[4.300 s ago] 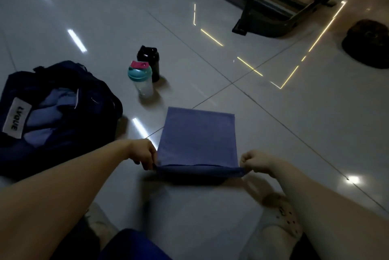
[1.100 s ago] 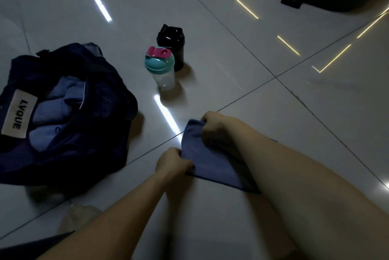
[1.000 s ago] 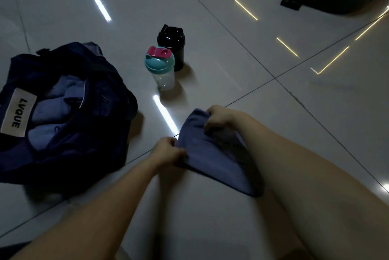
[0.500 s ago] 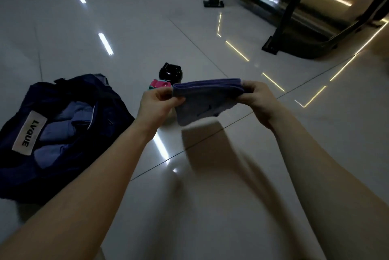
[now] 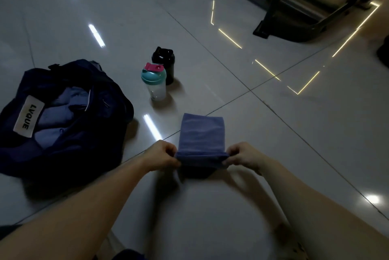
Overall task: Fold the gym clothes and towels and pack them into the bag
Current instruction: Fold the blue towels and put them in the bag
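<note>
As left hand (image 5: 162,157), right hand (image 5: 245,157) pinch near edge, towel (image 5: 202,133) extends beyond.

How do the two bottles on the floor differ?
The clear bottle has a see-through body, a teal lid and a pink flip cap; the black bottle is dark all over. The clear bottle stands nearer the person and hides part of the black bottle behind it. Both stand upright on the floor with their lids on.
</note>
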The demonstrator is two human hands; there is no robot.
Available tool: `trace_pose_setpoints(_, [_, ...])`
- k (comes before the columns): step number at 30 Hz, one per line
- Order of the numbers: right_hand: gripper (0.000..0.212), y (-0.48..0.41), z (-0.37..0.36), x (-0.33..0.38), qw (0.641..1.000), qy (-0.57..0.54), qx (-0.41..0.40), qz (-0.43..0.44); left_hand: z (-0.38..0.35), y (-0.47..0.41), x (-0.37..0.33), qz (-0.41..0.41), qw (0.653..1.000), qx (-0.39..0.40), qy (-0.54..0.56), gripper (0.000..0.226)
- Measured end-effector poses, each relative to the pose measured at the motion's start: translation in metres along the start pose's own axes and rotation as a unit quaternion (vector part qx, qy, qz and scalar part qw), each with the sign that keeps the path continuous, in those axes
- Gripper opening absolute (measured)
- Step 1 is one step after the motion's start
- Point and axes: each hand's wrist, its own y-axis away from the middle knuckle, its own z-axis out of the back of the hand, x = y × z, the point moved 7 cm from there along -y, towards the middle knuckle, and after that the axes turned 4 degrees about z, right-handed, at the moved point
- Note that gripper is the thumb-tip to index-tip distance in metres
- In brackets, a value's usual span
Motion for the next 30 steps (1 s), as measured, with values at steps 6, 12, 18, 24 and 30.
trace_pose_setpoints(6, [0.027,0.013,-0.018,-0.035,0.983,0.008,0.148,-0.108,-0.026,0.005,-0.005,0.021,0.972,0.169,-0.164,0.018])
trace_pose_setpoints(12, [0.005,0.009,0.005,-0.018,0.992,-0.046,0.087,-0.074,-0.006,-0.013,-0.021,0.008,0.996,0.066,-0.051,0.013])
trace_pose_setpoints(18, [0.012,-0.009,0.025,-0.016,0.991,-0.088,-0.098,-0.023,-0.001,-0.040,-0.026,-0.007,0.997,-0.076,0.012,0.015])
trace_pose_setpoints(24, [0.020,-0.039,0.026,-0.029,0.974,-0.094,-0.205,-0.037,0.004,-0.070,-0.024,0.014,0.990,-0.133,0.035,0.006])
trace_pose_setpoints(30, [0.014,-0.064,0.027,-0.048,0.967,-0.092,-0.231,-0.064,-0.003,-0.097,-0.018,0.026,0.990,-0.137,-0.001,0.009])
